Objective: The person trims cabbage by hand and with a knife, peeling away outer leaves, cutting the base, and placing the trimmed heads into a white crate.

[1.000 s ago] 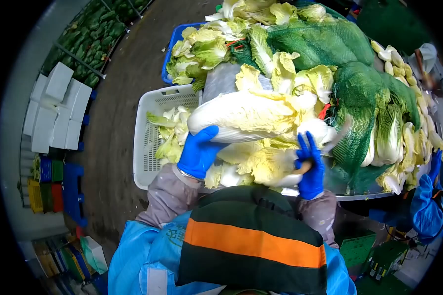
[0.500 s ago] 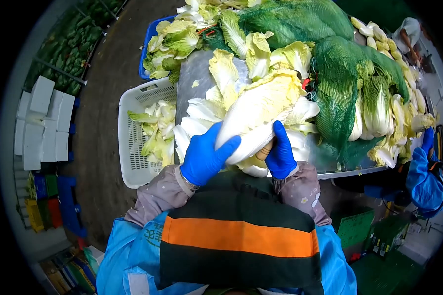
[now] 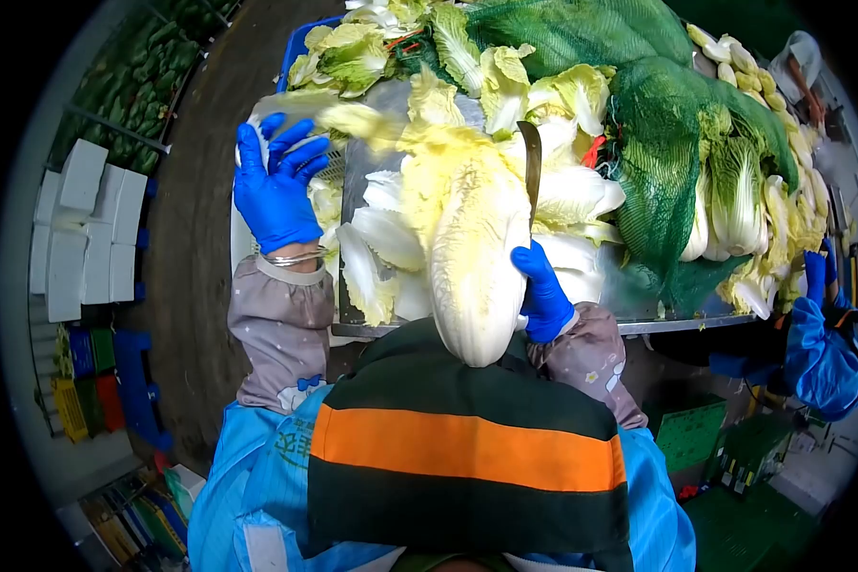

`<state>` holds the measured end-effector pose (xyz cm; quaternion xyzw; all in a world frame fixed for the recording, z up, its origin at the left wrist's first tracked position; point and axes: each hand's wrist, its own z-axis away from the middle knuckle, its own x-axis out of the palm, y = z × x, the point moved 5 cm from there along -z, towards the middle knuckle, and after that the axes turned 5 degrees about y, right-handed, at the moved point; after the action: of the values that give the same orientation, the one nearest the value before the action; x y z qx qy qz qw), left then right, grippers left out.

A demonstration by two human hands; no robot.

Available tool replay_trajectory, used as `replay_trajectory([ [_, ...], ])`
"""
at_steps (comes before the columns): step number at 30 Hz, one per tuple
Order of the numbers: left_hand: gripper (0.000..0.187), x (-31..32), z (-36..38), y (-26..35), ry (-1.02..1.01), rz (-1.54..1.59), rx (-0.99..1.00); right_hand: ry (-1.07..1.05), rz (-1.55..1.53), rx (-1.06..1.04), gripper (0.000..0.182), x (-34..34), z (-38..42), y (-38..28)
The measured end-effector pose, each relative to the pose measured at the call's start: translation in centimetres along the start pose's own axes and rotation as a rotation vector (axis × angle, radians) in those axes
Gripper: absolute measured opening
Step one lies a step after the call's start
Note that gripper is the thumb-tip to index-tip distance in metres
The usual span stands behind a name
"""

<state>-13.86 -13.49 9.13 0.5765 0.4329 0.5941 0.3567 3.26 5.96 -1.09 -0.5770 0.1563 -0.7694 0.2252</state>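
My right hand (image 3: 546,294), in a blue glove, is closed around a knife (image 3: 532,172) with its dark blade pointing away from me; the fist hides the handle. A pale cabbage head (image 3: 477,257) rests against that hand, its rounded base towards my apron and its yellow leaf tips on the far side. My left hand (image 3: 278,191), also gloved in blue, is raised over the white basket with its fingers spread. Just beyond its fingers is a motion-blurred pale leaf (image 3: 357,122); whether it touches them is unclear. Loose leaves (image 3: 386,238) lie on the metal table (image 3: 355,176).
Green net bags (image 3: 653,172) of cabbages fill the right of the table. The white basket (image 3: 242,224) stands at its left, with a blue crate (image 3: 296,48) behind. White boxes (image 3: 84,176) are stacked far left. A co-worker's blue sleeve (image 3: 820,353) shows at the right.
My left hand has left the cabbage, moved left and opened. The cabbage has turned more upright and come nearer my apron. The knife blade is now exposed, and a blurred leaf has appeared.
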Motion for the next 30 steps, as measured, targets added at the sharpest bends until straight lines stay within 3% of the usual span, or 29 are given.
replay_trajectory([
  [2, 0.043, -0.5, -0.3, -1.1, -0.017, -0.014, 0.060, -0.007, -0.140, 0.034, 0.060, 0.0, 0.1, 0.0],
  [3, 0.044, -0.3, 1.4, -3.4, -0.075, 0.004, -0.316, -0.002, -0.257, 0.061, 0.060, 0.2, 0.2, 0.0],
  [4, 0.046, -2.1, 2.5, -8.9, -0.244, -0.005, -0.402, 0.003, -0.375, 0.089, 0.061, 0.3, 0.1, 0.1],
  [5, 0.052, -0.4, 7.1, -9.4, -0.336, -0.053, -0.664, 0.035, -0.280, 0.030, 0.061, -0.5, -0.2, -0.1],
  [6, 0.058, 0.5, 11.1, -10.8, -0.503, 0.222, -0.938, 0.066, -0.185, -0.031, 0.061, -1.8, -0.8, -0.3],
  [7, 0.059, 3.7, 13.5, -8.4, -0.793, 0.212, -0.947, 0.098, -0.092, -0.093, 0.062, -2.7, -1.3, -0.7],
  [8, 0.055, 2.9, 14.6, -10.1, -0.647, 0.478, -1.060, 0.176, 0.121, -0.190, 0.058, -1.0, -0.6, -2.9],
  [9, 0.053, 2.6, 14.1, -9.8, -0.684, 0.203, -0.911, 0.305, 0.371, -0.273, 0.059, -1.6, -0.5, -4.1],
  [11, 0.049, 2.5, 12.5, -8.3, -0.720, -0.319, -0.572, 0.240, 0.334, -0.311, 0.064, -1.0, -0.3, -4.6],
  [12, 0.044, 2.9, 12.3, -8.1, -0.605, -0.415, -0.338, 0.185, 0.297, -0.295, 0.070, -0.9, -0.4, -3.6],
  [14, 0.049, 3.2, 12.4, -8.1, -0.576, -0.563, -0.160, 0.295, 0.382, -0.288, 0.069, -1.1, -0.1, -2.5],
  [19, 0.048, 2.7, 10.3, -6.6, -0.413, -0.702, 0.214, 0.224, 0.067, -0.017, 0.064, -2.6, -0.1, -0.3],
  [21, 0.049, 1.3, 6.9, -6.2, -0.230, -0.420, -0.143, 0.175, -0.071, 0.111, 0.065, -3.5, 0.3, 0.8],
  [23, 0.059, 0.6, 3.4, -4.8, -0.120, -0.328, -0.284, 0.115, -0.193, 0.157, 0.067, -4.3, 0.2, 1.4],
  [25, 0.070, 0.5, 2.9, -5.6, -0.185, -0.443, 0.128, 0.038, -0.287, 0.183, 0.068, -4.4, -0.3, 1.5],
  [26, 0.082, 0.5, 3.4, -6.6, -0.256, -0.577, 0.259, 0.104, -0.191, 0.138, 0.065, -4.5, -0.1, 0.9],
  [27, 0.084, -0.1, 4.6, -8.4, -0.278, -0.730, 0.229, 0.138, -0.128, 0.098, 0.064, -3.9, -0.2, 0.3],
  [28, 0.083, 1.6, 7.0, -7.8, -0.377, -0.598, -0.100, 0.176, -0.067, 0.059, 0.064, -3.2, -0.1, -0.2],
  [29, 0.080, 2.2, 8.6, -8.3, -0.573, -0.442, -0.319, 0.217, -0.006, 0.023, 0.064, -3.0, 0.0, -0.3],
  [30, 0.075, 2.8, 10.2, -9.3, -0.610, -0.275, -0.468, 0.178, -0.080, 0.020, 0.066, -2.9, -0.1, -0.2],
])
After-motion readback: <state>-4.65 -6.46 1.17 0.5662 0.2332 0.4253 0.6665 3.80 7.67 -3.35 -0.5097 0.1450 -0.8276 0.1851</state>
